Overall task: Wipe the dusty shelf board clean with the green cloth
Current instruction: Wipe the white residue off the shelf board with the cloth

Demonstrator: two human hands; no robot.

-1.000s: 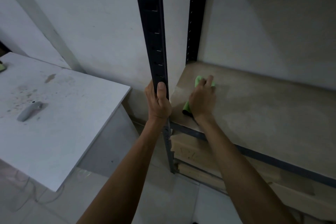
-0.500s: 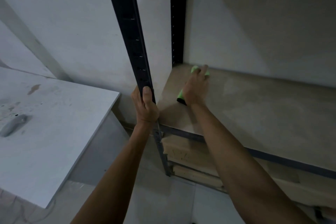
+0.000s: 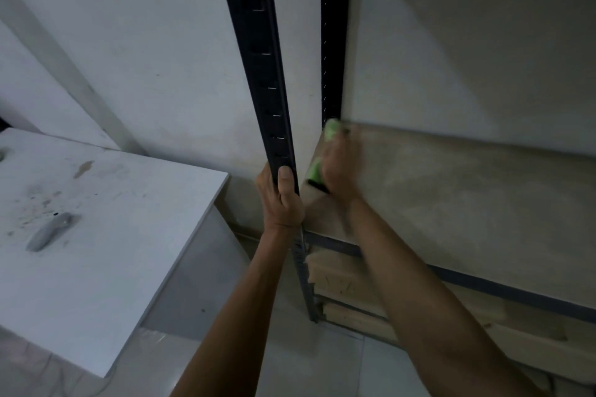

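The dusty beige shelf board (image 3: pixel 467 203) runs across the right half of the head view. A green cloth (image 3: pixel 317 169) lies on its far left corner, close to the rear upright. My right hand (image 3: pixel 340 167) lies flat on top of the cloth and presses it to the board; the hand is blurred with motion, and green shows beyond the fingertips and beside the palm. My left hand (image 3: pixel 280 200) grips the black front upright (image 3: pixel 258 58) of the rack, thumb on its face.
A white table (image 3: pixel 106 235) stands at the left with a grey object (image 3: pixel 48 232) lying on it. White walls close in behind the rack. Below the board, lower wooden shelves (image 3: pixel 348 284) show. The board stretches away to the right.
My right hand has pushed the cloth further back along the left edge into the board's far left corner. The left hand keeps its grip on the upright.
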